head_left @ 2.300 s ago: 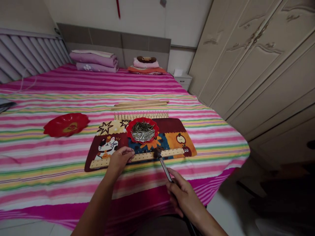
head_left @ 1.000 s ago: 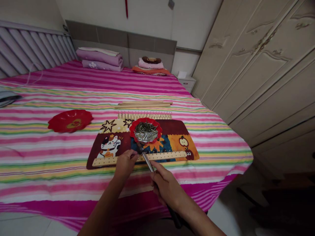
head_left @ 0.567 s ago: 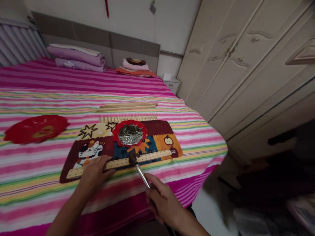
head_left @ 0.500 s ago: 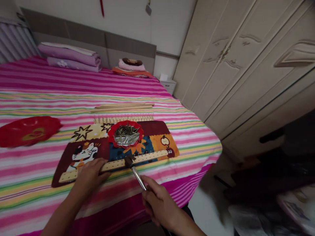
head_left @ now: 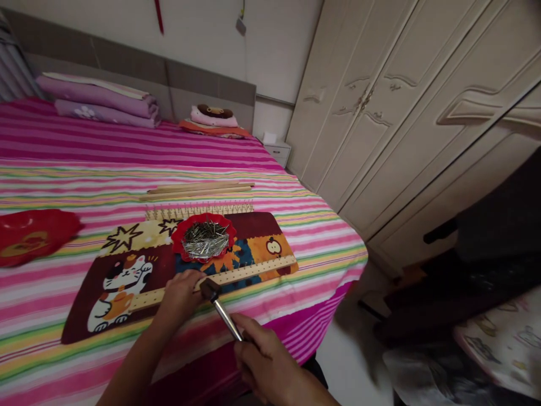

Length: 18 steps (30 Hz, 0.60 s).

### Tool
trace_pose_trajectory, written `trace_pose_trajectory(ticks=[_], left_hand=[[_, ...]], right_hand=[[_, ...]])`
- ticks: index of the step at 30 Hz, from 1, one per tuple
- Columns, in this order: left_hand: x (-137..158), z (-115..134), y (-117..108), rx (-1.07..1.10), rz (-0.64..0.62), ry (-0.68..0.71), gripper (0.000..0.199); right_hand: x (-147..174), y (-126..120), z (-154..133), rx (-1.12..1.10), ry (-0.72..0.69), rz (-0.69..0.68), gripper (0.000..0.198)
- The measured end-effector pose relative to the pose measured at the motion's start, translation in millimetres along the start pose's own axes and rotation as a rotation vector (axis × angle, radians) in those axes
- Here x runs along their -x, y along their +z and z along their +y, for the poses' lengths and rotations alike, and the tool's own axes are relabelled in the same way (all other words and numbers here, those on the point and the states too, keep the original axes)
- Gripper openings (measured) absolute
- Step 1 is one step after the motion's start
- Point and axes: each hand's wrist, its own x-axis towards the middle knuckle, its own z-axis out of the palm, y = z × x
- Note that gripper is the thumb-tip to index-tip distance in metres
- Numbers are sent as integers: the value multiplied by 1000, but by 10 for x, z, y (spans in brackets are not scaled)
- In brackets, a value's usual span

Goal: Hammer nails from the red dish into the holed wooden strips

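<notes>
My right hand [head_left: 268, 352] is wrapped round the handle of a hammer [head_left: 224, 316] with a dark head and a shiny metal shaft. Just beside my left fingertips, the hammer head is over a pale wooden strip [head_left: 240, 274] dotted with a row of holes or nail heads. My left hand [head_left: 181, 293] grips the strip near its middle, hiding part of it; a nail in those fingers cannot be made out. Thin nails stick up along the strip's right part. Beyond it, a red scalloped dish [head_left: 177, 228] holds a heap of silvery nails [head_left: 206, 239].
A patterned mat [head_left: 80, 316] lies under the strip on the striped bed. Behind the dish are a nail-studded strip [head_left: 169, 212] and bare wooden strips [head_left: 194, 190]. A red tray [head_left: 38, 231] sits left. Folded bedding [head_left: 101, 104] lies far back; a wardrobe [head_left: 359, 113] stands right.
The wooden strip has slid rightward along the mat, uncovering more of the cat picture. My left hand has moved right with it, closer to the hammer head. The view has also shifted.
</notes>
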Motion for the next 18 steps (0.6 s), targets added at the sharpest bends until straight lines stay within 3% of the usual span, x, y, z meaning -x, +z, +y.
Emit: trace_pose_trajectory(ticks=[5, 8, 9, 13, 18], left_hand=[[10, -103, -64, 194, 22, 32, 36], [-1, -195, -244, 301, 70, -38, 31], [-29, -209, -308, 308, 104, -82, 29], [-279, -147, -442, 176, 235, -165, 25], [-655, 75, -353, -129, 41, -128, 21]], right_hand=[[40, -224, 221, -64, 146, 81, 57], [118, -446, 517, -54, 123, 76, 65], [150, -517, 632, -14, 112, 129, 65], [250, -728, 1033, 112, 124, 324, 68], [236, -839, 1227, -6, 169, 349, 64]])
